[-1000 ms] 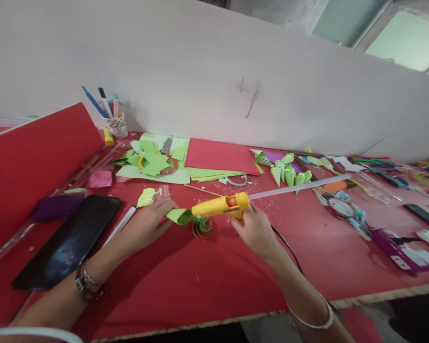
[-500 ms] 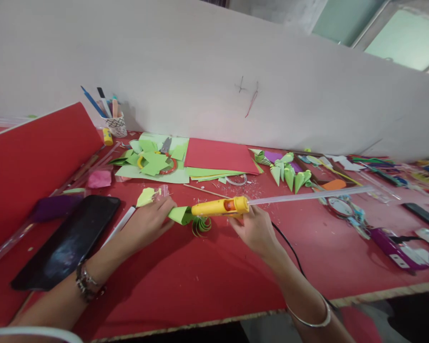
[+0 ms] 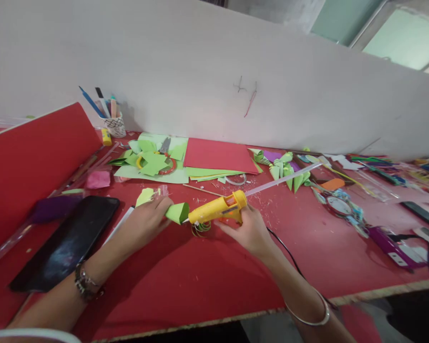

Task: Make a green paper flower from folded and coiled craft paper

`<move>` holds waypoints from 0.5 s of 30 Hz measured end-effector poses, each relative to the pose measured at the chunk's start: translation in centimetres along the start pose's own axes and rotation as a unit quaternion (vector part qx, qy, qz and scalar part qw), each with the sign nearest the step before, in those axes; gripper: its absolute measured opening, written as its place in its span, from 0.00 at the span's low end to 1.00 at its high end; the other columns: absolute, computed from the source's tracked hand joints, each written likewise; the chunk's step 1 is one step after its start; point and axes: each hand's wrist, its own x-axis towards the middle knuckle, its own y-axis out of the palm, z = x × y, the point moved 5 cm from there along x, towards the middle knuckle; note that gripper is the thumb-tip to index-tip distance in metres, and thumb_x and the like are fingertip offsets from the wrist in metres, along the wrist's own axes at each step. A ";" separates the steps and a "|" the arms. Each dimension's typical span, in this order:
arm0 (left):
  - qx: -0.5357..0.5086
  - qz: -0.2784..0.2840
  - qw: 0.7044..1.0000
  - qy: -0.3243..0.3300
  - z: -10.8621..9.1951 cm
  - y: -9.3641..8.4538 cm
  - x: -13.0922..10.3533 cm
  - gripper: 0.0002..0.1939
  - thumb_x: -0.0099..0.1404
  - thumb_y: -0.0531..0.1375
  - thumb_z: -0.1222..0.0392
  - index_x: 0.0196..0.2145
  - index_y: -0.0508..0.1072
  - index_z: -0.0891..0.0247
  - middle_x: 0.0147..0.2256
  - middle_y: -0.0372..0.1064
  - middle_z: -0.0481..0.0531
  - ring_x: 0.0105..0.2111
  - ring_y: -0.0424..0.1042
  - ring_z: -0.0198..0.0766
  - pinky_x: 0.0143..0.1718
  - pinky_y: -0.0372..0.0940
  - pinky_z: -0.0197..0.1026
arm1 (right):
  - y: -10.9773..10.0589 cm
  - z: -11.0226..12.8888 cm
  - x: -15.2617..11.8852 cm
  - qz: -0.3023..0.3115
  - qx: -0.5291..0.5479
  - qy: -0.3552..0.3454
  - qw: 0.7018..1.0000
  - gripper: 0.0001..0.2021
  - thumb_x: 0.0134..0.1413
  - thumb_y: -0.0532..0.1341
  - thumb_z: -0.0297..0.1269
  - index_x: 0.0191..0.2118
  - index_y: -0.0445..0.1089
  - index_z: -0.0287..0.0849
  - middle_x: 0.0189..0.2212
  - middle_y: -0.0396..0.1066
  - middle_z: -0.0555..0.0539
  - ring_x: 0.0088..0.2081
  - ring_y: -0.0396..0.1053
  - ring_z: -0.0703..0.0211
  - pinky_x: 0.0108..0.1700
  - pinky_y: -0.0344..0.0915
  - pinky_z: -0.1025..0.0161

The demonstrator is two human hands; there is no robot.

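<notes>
My left hand (image 3: 150,215) pinches a rolled cone of green paper (image 3: 177,212), its wide mouth turned right. In my right hand (image 3: 252,232) is a yellow hot glue gun (image 3: 218,208), its handle gripped. The nozzle is at the rim of the cone's mouth; whether it touches the paper I cannot tell. A long clear glue stick (image 3: 284,179) juts from the gun's back, tilted up to the right. Below the gun, curled green paper strips (image 3: 200,229) lie on the red table (image 3: 186,281), partly hidden.
Green paper cones (image 3: 288,171) lie at the back, right of a red paper sheet (image 3: 219,156). Scissors sit among green cut pieces (image 3: 154,163). A black phone (image 3: 66,243) lies left, a purple power strip (image 3: 393,247) right. The gun's black cord (image 3: 289,250) trails off the front edge.
The glue gun has tilted, its nozzle now lower and its glue stick raised. The green cone has turned slightly, so its mouth meets the nozzle area.
</notes>
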 end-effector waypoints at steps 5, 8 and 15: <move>0.043 -0.023 0.999 0.021 -0.1 -0.2 -0.1 0.03 0.58 0.48 0.66 0.31 0.60 0.63 0.27 0.63 0.53 0.26 0.65 0.41 0.24 0.55 0.38 | 0.2 0.0 -0.1 -0.002 0.000 0.012 1.000 0.21 0.42 0.59 0.49 0.40 0.62 0.41 0.20 0.64 0.50 0.21 0.62 0.61 0.21 0.56 0.66; 0.074 -0.060 0.995 0.039 -0.2 -0.5 -0.2 0.04 0.58 0.48 0.68 0.31 0.60 0.63 0.28 0.63 0.53 0.26 0.64 0.40 0.26 0.56 0.39 | 0.3 0.0 -0.1 0.001 0.013 0.027 1.000 0.19 0.41 0.59 0.49 0.37 0.63 0.41 0.21 0.65 0.50 0.22 0.63 0.61 0.21 0.57 0.66; 0.115 -0.129 0.983 0.069 -0.5 -1.3 -0.4 0.06 0.59 0.48 0.70 0.35 0.60 0.65 0.28 0.64 0.55 0.27 0.64 0.41 0.27 0.57 0.40 | 0.6 0.1 -0.1 0.023 0.074 0.050 0.996 0.15 0.41 0.60 0.46 0.33 0.64 0.40 0.22 0.65 0.50 0.22 0.62 0.64 0.22 0.57 0.67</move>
